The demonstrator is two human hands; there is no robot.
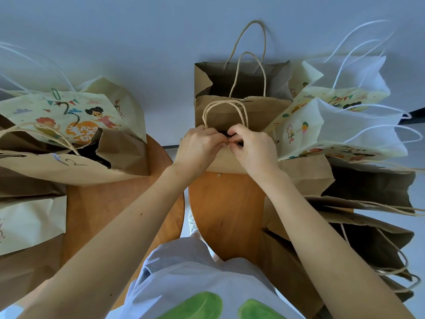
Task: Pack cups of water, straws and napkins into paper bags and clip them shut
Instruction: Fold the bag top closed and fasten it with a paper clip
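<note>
A brown paper bag (226, 163) with twisted paper handles stands on the right round wooden table (224, 210). My left hand (197, 147) and my right hand (253, 146) meet at its top rim and pinch the two edges together at the middle. A small object sits between my fingertips, too hidden to name. What is inside the bag cannot be seen. Behind it stands a second brown bag (241, 77), open at the top.
A left wooden table (115, 203) holds a printed cream bag (73, 116) with a green paper clip (55, 93) on its rim, plus brown bags. Printed white-handled bags (340, 125) and brown bags (368, 187) crowd the right side. A narrow gap separates the tables.
</note>
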